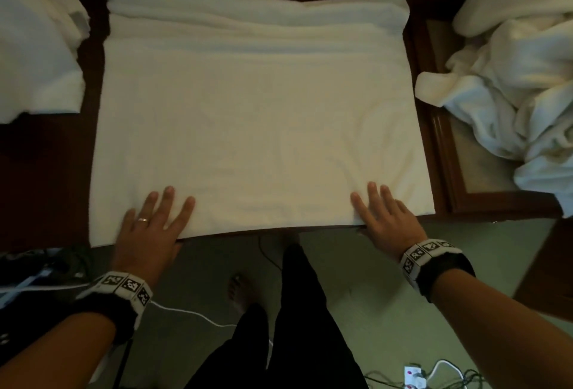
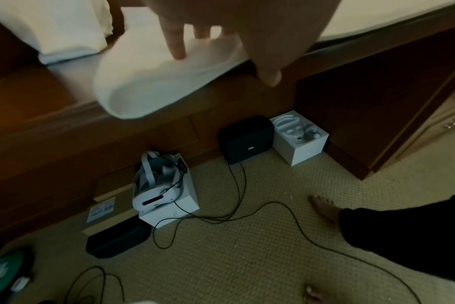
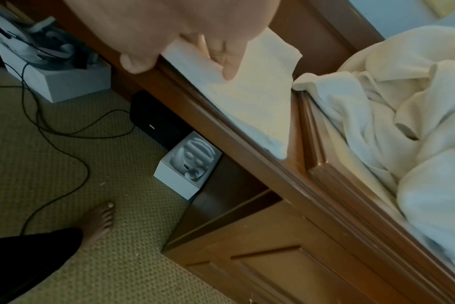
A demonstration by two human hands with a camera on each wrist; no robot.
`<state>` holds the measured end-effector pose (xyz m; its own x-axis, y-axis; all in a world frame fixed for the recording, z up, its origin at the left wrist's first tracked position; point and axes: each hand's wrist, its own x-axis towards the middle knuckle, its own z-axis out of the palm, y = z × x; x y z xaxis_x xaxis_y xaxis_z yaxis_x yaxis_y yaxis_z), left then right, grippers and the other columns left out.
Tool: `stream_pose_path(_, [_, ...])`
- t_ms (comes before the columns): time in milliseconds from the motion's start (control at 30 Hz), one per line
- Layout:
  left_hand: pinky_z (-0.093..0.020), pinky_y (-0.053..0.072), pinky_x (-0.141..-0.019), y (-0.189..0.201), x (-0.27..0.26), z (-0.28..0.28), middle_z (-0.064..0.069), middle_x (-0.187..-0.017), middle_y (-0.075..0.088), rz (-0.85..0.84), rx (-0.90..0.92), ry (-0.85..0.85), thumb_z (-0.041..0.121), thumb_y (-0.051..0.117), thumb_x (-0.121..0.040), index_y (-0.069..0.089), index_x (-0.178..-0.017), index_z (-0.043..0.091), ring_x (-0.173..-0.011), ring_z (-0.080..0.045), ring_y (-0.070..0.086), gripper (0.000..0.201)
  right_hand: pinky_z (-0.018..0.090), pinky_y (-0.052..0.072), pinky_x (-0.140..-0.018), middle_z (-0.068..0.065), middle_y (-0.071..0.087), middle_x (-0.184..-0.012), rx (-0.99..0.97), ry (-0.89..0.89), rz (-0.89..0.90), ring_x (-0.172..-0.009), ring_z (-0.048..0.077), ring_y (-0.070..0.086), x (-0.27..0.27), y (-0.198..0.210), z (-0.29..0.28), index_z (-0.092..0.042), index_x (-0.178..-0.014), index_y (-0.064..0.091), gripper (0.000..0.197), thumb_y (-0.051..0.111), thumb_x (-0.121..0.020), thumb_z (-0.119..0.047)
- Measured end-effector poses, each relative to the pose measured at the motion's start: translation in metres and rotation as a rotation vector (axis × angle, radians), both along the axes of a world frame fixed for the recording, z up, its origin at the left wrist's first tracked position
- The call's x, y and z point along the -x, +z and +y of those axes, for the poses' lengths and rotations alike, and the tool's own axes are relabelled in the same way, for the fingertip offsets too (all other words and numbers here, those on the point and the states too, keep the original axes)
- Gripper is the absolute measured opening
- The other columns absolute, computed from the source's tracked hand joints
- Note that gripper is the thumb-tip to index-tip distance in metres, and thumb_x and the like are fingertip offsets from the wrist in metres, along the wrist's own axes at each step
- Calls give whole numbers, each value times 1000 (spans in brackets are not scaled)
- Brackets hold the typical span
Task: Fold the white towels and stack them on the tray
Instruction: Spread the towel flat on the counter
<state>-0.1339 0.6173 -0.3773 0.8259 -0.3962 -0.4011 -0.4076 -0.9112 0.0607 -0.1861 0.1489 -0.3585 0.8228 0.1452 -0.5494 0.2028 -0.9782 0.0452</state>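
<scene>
A white towel point(image 1: 257, 128) lies spread flat on the dark wooden table point(image 1: 46, 171), with folded layers bunched along its far side. My left hand point(image 1: 158, 212) presses flat on the near left part with straight fingers. In the left wrist view the towel's corner point(image 2: 148, 82) overhangs the table edge and the thumb hangs off below it. My right hand point(image 1: 379, 209) lies flat on the near right part; its fingers point(image 3: 229, 67) rest on the towel point(image 3: 255, 98). A wooden tray point(image 1: 446, 153) at the right holds crumpled white towels point(image 1: 511, 78).
White towels point(image 1: 37, 47) lie in a pile at the table's left end. On the carpet below stand a headset on a white box point(image 2: 159, 189), a black box point(image 2: 247, 139), an open white box point(image 2: 299, 137) and loose cables point(image 2: 247, 214). My bare feet point(image 1: 242, 292) stand near them.
</scene>
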Motion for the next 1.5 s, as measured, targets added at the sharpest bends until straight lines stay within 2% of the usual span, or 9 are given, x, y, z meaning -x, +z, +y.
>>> stream_pose_path(233, [-62,56,-71,18,11,10,-28,-132,61,-32,-53,-104,-10,92,-35,65,-130,5,-106,-51,65,100,48,60,-66,29,62,-124,74,135,-117,-91,45,69,5,13,-4,-5,-127,58,75,87,-58,-7])
stream_pose_path(367, [-60,59,-76,38,-3,4,-25,-128,64,7,-146,-101,5,100,-33,70,-122,2,-105,-46,68,93,39,55,-83,10,53,-126,87,28,-121,-103,28,61,-10,30,-1,-17,-126,50,38,61,-91,-25])
stream_pose_path(500, [-39,34,-118,55,-3,3,-6,-167,19,94,-226,2,15,65,-94,26,-157,24,-149,-26,29,75,37,51,-84,8,59,-115,157,-149,8,-103,27,61,-15,49,0,-18,-126,52,30,55,-96,-19])
stream_pose_path(667, [-25,47,-95,72,-25,8,-1,-132,61,289,-238,54,17,52,-99,58,-134,27,-115,-16,60,37,35,54,-88,7,67,-110,219,-171,211,-99,25,66,-29,72,-4,-16,-114,65,24,56,-93,-11])
stream_pose_path(1067, [-34,48,-100,94,-130,5,-11,-134,60,366,-185,279,1,46,-96,65,-127,18,-121,-29,58,40,36,56,-81,7,68,-105,305,-174,156,-92,26,67,-107,94,-32,-15,-111,66,23,52,-94,-9])
stream_pose_path(1167, [-38,47,-92,97,-161,-1,-17,-123,64,344,-165,290,0,46,-96,69,-110,7,-111,-32,60,27,36,56,-78,8,68,-103,320,-167,138,-91,27,67,-142,96,-41,-13,-111,65,22,51,-95,-8])
stream_pose_path(1333, [-34,45,-85,105,-209,-10,-16,-116,65,309,-168,293,1,48,-96,58,-76,26,-91,-28,55,33,40,57,-81,10,68,-98,290,-192,83,-88,29,67,-200,96,-57,-11,-106,68,19,55,-93,-10])
stream_pose_path(1400, [-38,47,-93,106,-231,-15,-19,-120,65,294,-177,306,0,49,-97,64,-79,22,-94,-32,56,32,40,56,-83,11,69,-103,278,-208,63,-93,30,68,-221,92,-63,-12,-109,68,21,53,-94,-10])
stream_pose_path(1500, [-38,39,-109,100,-266,-16,-12,-149,49,256,-248,338,7,46,-102,62,-131,15,-129,-34,50,34,37,55,-84,11,68,-109,262,-223,47,-99,30,66,-255,86,-71,-13,-114,67,25,49,-96,-11])
